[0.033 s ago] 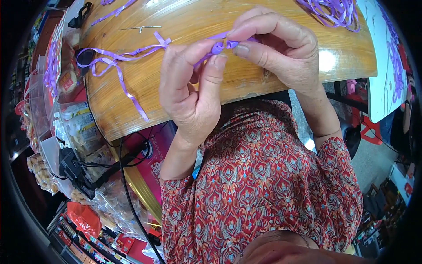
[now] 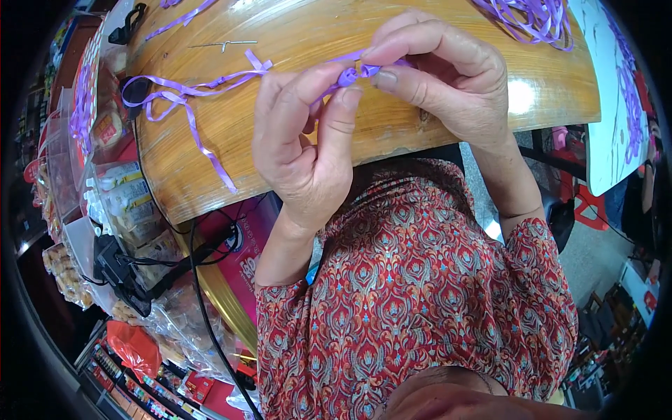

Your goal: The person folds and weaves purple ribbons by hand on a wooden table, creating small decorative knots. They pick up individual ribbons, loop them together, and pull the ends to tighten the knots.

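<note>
My left hand point(image 2: 301, 136) pinches a small roll of purple ribbon point(image 2: 347, 77) between thumb and forefinger, just above the near part of the table. Facing it, almost touching, is a second curled piece of purple ribbon point(image 2: 369, 71), held by the thumb and fingertips of my right hand point(image 2: 458, 80). The rest of both pieces is partly hidden by my fingers. To the left of my hands a loose purple ribbon point(image 2: 199, 143) with knots lies across the wood. A thin metal hook-like tool point(image 2: 225, 45) rests beyond it.
A heap of purple ribbon point(image 2: 532, 21) lies at the far right of the wooden table point(image 2: 210, 178). Past its right edge stands a white marbled surface point(image 2: 602, 154) with more ribbon. Bagged goods point(image 2: 129, 196) and a black cable point(image 2: 203, 308) crowd the left side.
The roll in my left fingers has turned slightly, so its spiral end shows a little differently. My right hand has stayed where it was.
</note>
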Action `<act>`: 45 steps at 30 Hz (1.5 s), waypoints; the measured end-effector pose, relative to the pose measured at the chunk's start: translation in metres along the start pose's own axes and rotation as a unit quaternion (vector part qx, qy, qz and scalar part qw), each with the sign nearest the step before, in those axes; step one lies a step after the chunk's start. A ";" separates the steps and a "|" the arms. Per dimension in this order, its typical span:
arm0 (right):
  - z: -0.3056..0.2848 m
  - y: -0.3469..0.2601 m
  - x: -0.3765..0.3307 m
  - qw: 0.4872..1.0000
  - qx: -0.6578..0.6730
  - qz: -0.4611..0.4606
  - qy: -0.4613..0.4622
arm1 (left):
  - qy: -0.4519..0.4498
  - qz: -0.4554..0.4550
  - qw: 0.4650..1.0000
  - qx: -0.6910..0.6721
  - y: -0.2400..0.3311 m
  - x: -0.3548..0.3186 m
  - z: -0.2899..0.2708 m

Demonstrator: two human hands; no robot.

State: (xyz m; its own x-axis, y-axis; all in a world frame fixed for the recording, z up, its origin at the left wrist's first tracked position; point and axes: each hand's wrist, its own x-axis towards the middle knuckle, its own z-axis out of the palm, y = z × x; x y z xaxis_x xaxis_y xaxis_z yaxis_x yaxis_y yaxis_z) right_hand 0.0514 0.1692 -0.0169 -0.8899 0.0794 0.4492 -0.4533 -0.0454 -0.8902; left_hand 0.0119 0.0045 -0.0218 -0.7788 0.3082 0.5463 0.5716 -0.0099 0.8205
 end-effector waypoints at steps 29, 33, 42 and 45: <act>0.004 -0.002 -0.002 0.998 0.052 0.034 -0.015 | -0.001 0.113 0.981 0.157 0.004 0.004 0.000; 0.003 -0.002 -0.002 0.999 0.044 0.029 0.000 | -0.017 0.096 0.988 0.120 0.006 0.003 0.004; 0.000 -0.003 0.001 1.000 -0.007 0.002 -0.004 | 0.007 -0.174 0.947 -0.270 0.013 0.005 0.003; 0.008 -0.007 0.002 1.000 -0.009 -0.001 0.021 | -0.015 -0.095 0.969 -0.226 0.008 0.007 0.005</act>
State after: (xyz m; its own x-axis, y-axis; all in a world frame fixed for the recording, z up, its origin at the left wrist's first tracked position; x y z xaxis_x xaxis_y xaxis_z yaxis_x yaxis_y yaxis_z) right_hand 0.0529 0.1620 -0.0092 -0.8856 0.1221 0.4481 -0.4543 -0.0272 -0.8904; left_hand 0.0121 0.0114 -0.0118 -0.8477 0.3722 0.3781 0.2411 -0.3645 0.8994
